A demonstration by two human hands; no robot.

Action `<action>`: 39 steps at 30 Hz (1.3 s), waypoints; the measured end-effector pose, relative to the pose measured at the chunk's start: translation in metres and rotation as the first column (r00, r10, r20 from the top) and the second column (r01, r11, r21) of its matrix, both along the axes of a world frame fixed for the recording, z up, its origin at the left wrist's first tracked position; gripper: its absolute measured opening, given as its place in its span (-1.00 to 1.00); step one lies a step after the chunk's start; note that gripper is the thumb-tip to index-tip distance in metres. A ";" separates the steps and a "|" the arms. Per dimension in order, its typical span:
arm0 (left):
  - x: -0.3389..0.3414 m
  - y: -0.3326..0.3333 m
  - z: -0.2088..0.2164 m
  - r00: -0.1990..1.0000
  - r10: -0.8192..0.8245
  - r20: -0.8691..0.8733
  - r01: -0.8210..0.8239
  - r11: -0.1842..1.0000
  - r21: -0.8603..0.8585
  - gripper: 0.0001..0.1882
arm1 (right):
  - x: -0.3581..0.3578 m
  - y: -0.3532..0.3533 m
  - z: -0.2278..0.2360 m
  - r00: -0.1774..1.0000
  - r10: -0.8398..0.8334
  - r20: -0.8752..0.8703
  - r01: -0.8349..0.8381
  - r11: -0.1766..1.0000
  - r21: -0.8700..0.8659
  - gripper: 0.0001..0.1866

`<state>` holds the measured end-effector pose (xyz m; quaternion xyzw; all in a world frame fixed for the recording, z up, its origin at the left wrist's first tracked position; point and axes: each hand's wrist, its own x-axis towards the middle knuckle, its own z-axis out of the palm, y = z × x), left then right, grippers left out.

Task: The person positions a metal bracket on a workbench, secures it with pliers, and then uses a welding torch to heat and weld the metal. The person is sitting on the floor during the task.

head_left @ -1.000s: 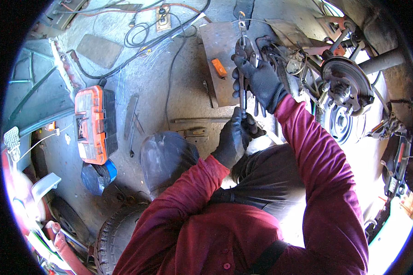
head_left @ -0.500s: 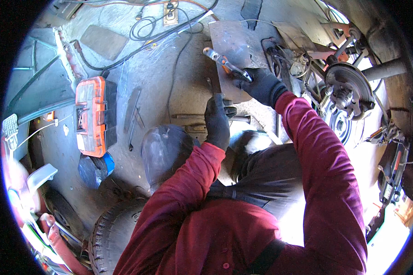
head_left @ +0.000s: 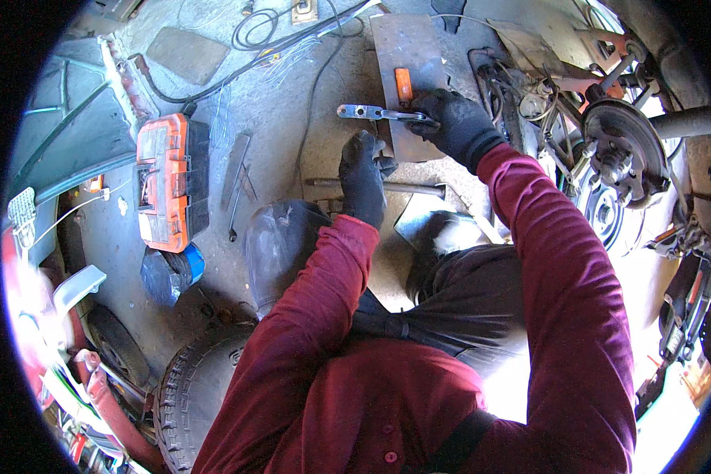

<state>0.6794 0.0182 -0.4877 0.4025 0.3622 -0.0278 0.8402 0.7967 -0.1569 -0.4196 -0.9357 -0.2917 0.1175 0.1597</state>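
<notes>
My right hand (head_left: 454, 126), in a dark glove, is closed around a silver metal tool (head_left: 363, 111) with a flat end pointing left. An orange piece (head_left: 404, 83) stands beside it and looks like part of the tool. Under them lies a flat grey metal sheet (head_left: 403, 39). My left hand (head_left: 362, 178), also gloved, is just below the tool's flat end with its fingers curled. A narrow brown strip (head_left: 384, 133) shows by its fingertips; whether the hand grips it is unclear. A metal rod (head_left: 415, 189) lies on the floor behind the left hand.
On the left stand an orange and black toolbox (head_left: 166, 182) and a blue-wrapped roll (head_left: 189, 265). A tyre (head_left: 186, 403) lies at lower left. Coiled cables (head_left: 253, 35) cross the floor ahead. At right are a brake disc and hub (head_left: 620, 146) on an axle.
The tool in my right hand has turned from slanting to nearly level, its orange piece now standing out above it. My left hand has shifted slightly up and left.
</notes>
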 end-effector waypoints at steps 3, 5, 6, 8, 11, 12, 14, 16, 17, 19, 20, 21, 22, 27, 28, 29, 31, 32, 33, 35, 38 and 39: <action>-0.001 0.000 -0.003 1.000 0.004 0.024 -0.004 1.000 0.019 -0.55 | -0.002 -0.009 0.003 0.999 0.000 0.039 -0.003 0.997 0.071 -0.55; -0.002 -0.001 -0.004 0.999 0.011 0.030 -0.012 0.999 0.030 -0.56 | -0.005 -0.015 0.005 0.999 -0.014 0.046 0.011 0.997 0.078 -0.52; -0.003 -0.002 -0.004 0.999 0.013 0.050 -0.015 0.999 0.034 -0.57 | -0.006 -0.017 0.006 0.999 -0.018 0.046 0.016 0.999 0.050 -0.50; -0.002 -0.004 -0.003 0.999 0.025 0.026 -0.026 0.999 0.034 -0.58 | -0.008 -0.020 0.006 0.996 -0.033 0.079 0.032 0.999 0.015 -0.51; -0.002 -0.006 0.001 0.998 0.060 0.014 -0.060 0.998 0.026 -0.60 | -0.010 -0.021 0.005 0.992 -0.035 0.120 0.033 0.999 0.019 -0.55; -0.002 -0.006 0.002 0.997 0.074 -0.002 -0.074 0.997 0.022 -0.60 | -0.010 -0.021 0.004 0.995 -0.019 0.096 0.015 0.999 0.035 -0.56; -0.001 -0.006 0.005 0.996 0.078 0.040 -0.079 0.997 0.025 -0.58 | -0.010 -0.022 0.004 1.000 -0.026 0.016 0.025 0.998 0.054 -0.56; 0.000 -0.005 0.006 0.996 0.071 0.053 -0.072 0.997 0.020 -0.57 | -0.009 -0.022 0.004 0.994 -0.068 -0.083 0.074 0.995 0.073 -0.52; 0.000 -0.003 0.007 0.997 0.065 0.049 -0.066 0.998 0.017 -0.55 | -0.008 -0.022 0.003 0.994 -0.079 -0.079 0.084 0.994 0.068 -0.54; 0.004 0.003 0.007 0.998 0.033 0.046 -0.034 0.999 0.024 -0.54 | -0.005 -0.020 0.001 0.995 -0.085 -0.048 0.089 0.992 0.090 -0.57; 0.008 0.007 0.007 0.999 0.006 0.045 -0.008 0.999 0.033 -0.53 | -0.002 -0.019 -0.001 0.996 -0.066 -0.068 0.074 0.990 0.120 -0.58; 0.014 0.012 0.008 1.000 -0.021 0.024 0.020 0.999 0.044 -0.52 | 0.000 -0.017 -0.003 0.995 -0.072 -0.063 0.078 0.992 0.101 -0.59; 0.020 0.019 0.008 0.998 -0.061 0.023 0.059 0.996 0.070 -0.53 | 0.002 -0.014 -0.006 0.995 -0.077 -0.061 0.082 0.993 0.082 -0.59; 0.046 0.061 0.017 0.984 -0.142 0.105 0.143 0.990 0.005 -0.56 | 0.006 -0.012 -0.012 0.999 -0.036 -0.027 0.036 0.999 0.017 -0.58; 0.049 0.066 0.018 0.985 -0.143 0.098 0.144 0.989 -0.006 -0.57 | 0.006 -0.015 -0.010 1.000 -0.021 0.016 0.020 0.999 0.029 -0.57; 0.052 0.068 0.019 0.985 -0.144 0.092 0.146 0.989 -0.019 -0.59 | 0.004 -0.019 -0.007 0.999 -0.013 0.048 0.012 1.000 0.027 -0.56; 0.050 0.065 0.018 0.982 -0.159 0.104 0.164 0.986 -0.037 -0.58 | 0.001 -0.025 0.000 0.998 -0.023 0.060 0.022 1.000 0.015 -0.54; 0.049 0.063 0.018 0.979 -0.168 0.115 0.175 0.984 -0.046 -0.57 | 0.000 -0.027 0.003 0.998 -0.038 0.043 0.038 0.999 0.007 -0.53; 0.048 0.061 0.017 0.978 -0.175 0.116 0.183 0.982 -0.057 -0.55 | -0.002 -0.028 0.006 0.998 -0.057 0.025 0.057 0.998 0.001 -0.53; 0.049 0.058 0.016 0.983 -0.149 0.104 0.155 0.986 -0.058 -0.53 | -0.004 -0.030 0.010 0.996 -0.074 0.051 0.076 0.997 -0.029 -0.53; 0.053 0.058 0.015 0.989 -0.130 0.071 0.135 0.989 -0.068 -0.52 | -0.004 -0.032 0.011 0.994 -0.112 0.004 0.112 0.993 -0.047 -0.56; 0.054 0.058 0.015 0.990 -0.127 0.061 0.131 0.989 -0.071 -0.52 | -0.004 -0.033 0.010 0.993 -0.121 -0.008 0.120 0.992 -0.029 -0.57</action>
